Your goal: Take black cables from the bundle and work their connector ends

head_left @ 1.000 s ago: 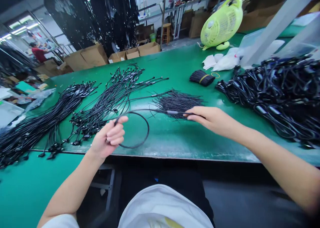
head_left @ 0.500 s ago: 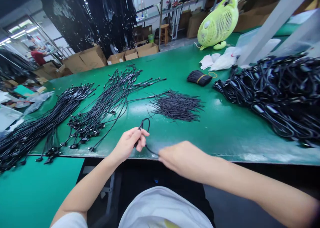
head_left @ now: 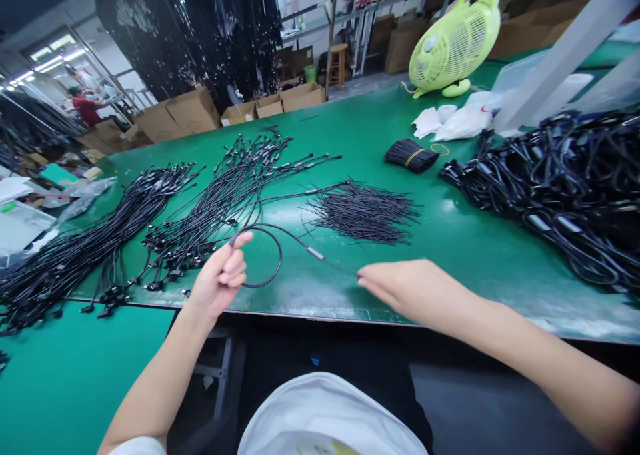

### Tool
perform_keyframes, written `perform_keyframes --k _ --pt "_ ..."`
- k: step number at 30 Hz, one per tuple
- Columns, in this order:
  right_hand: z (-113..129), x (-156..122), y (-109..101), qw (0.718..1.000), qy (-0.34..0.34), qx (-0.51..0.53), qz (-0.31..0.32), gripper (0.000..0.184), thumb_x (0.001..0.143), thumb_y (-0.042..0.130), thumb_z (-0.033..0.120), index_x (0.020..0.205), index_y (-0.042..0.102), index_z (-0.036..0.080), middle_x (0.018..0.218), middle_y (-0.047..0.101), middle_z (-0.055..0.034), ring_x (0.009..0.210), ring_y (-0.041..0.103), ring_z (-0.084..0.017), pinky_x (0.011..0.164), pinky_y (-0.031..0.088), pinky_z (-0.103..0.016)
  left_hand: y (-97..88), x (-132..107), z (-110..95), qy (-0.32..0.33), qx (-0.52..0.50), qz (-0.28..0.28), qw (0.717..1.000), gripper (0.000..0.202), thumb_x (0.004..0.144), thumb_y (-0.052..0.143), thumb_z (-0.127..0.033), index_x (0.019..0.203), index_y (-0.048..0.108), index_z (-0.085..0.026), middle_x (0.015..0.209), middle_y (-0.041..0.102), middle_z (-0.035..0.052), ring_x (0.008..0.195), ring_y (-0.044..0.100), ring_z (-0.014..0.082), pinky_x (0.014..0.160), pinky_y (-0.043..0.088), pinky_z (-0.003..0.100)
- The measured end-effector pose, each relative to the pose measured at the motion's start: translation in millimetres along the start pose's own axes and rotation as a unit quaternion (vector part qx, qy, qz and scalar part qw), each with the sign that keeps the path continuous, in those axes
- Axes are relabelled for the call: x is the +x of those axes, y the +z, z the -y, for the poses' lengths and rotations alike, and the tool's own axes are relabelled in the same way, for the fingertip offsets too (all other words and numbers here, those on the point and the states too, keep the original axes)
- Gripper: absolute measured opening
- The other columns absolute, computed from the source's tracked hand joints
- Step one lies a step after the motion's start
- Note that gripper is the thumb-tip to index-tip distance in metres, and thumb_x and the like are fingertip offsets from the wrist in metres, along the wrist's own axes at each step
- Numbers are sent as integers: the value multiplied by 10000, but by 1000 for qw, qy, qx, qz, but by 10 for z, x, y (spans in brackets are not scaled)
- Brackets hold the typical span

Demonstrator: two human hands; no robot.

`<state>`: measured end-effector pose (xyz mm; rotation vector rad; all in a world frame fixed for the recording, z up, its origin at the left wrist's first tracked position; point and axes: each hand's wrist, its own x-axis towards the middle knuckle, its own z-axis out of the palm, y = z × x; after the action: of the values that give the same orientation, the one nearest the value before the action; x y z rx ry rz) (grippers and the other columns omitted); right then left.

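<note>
A black cable [head_left: 280, 258] with a small grey sleeve or label on it stretches between my two hands above the table's front edge. My left hand [head_left: 223, 275] is closed on the cable, which makes a loop beside the fingers. My right hand [head_left: 400, 285] pinches the cable's other end; its fingertips are partly hidden behind the hand. Just beyond lies a loose pile of short thin black ties [head_left: 367, 212]. Left of that, similar cables [head_left: 235, 188] lie spread out with their connectors.
Another long bundle of cables [head_left: 115, 222] runs along the left. A banded black bundle [head_left: 410, 155] lies behind the ties. Coiled cables [head_left: 565, 195] are heaped at right, near a grey post [head_left: 555, 55]. A green fan [head_left: 455, 42] stands at the back of the green table [head_left: 345, 135].
My hands have moved apart, the left one to the left and the right one to the right. The cable between them has opened from a small loop into a longer stretch.
</note>
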<state>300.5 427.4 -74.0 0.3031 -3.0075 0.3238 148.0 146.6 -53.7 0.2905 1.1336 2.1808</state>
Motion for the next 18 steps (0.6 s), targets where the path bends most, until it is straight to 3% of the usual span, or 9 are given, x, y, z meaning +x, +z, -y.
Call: perform_keyframes --k 2,4,6,8,10,12,15,18 --pt "268 33 -99 991 -79 61 91 273 942 467 241 734 636 188 662 654 -3 571 588 -136 539 305 -250 88 26 187 20 166 22 986 223 926 610 -324 992 672 -121 688 615 14 560 582 92 546 484 171" --pt "464 100 -195 977 -127 119 124 283 930 488 244 690 622 179 622 626 1 541 549 -121 540 287 -252 194 7 369 43 317 84 944 266 941 568 -389 941 678 -147 929 688 96 864 659 192 789 519 278" --pt "535 193 -240 973 -129 173 83 292 920 483 219 665 616 170 610 608 -1 533 517 -108 543 281 -248 288 -53 496 62 423 162 889 276 970 504 -389 945 670 -170 1060 676 112 1032 614 231 925 451 322" --pt "496 290 -199 966 -90 244 -2 278 920 491 236 683 620 168 630 601 -2 552 503 -101 558 304 -235 345 -120 554 69 461 213 859 295 987 454 -393 921 647 -180 977 675 97 943 614 217 887 438 317" --pt "423 377 -64 938 -28 326 -119 211 888 578 346 781 636 174 720 619 -10 630 533 -113 618 372 -230 367 -158 579 62 414 218 882 315 990 431 -423 876 601 -185 833 647 72 783 605 198 789 450 316" --pt "396 449 143 893 42 397 -208 288 811 670 448 900 629 178 864 635 -37 750 573 -142 714 436 -256 373 -153 623 55 301 183 934 323 973 459 -458 816 546 -190 774 605 51 722 591 192 748 456 325" --pt "494 523 479 827 141 508 -197 288 874 561 469 892 595 184 813 601 -25 717 557 -142 683 454 -265 378 -94 783 23 143 91 985 373 921 541 -515 748 537 -184 808 582 51 782 596 204 779 469 341" --pt "627 562 693 742 214 604 -197 324 928 452 471 827 573 189 656 479 19 562 423 -107 521 363 -225 374 -49 996 -56 62 28 996 472 899 521 -601 708 575 -173 803 576 56 819 586 204 832 470 353"
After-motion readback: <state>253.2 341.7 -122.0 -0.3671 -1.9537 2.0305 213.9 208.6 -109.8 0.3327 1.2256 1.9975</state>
